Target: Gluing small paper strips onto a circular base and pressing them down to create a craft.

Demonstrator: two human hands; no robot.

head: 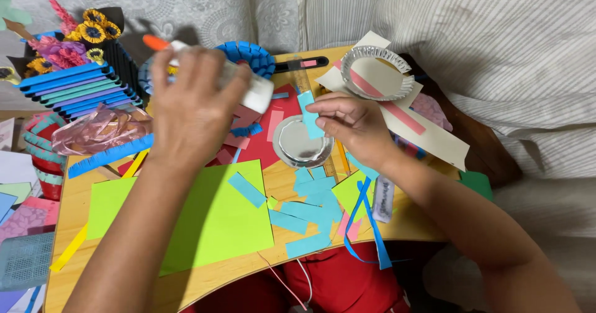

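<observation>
The left hand (189, 111) grips a white glue bottle (245, 83) with an orange tip, tilted above the wooden table (186, 288). The right hand (351, 123) pinches a light-blue paper strip (308, 115) over a small silver foil plate (298, 145) near the table's middle. Green paper (214, 217) lies by the near edge.

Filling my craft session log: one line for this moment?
left hand: holds glue bottle | right hand: pinches blue paper strip | over foil plate

We find one package, a white glue bottle (245, 83) with an orange cap, lying tilted just left of the silver foil dish (302, 148). We see no labels, signs or screens.
</observation>
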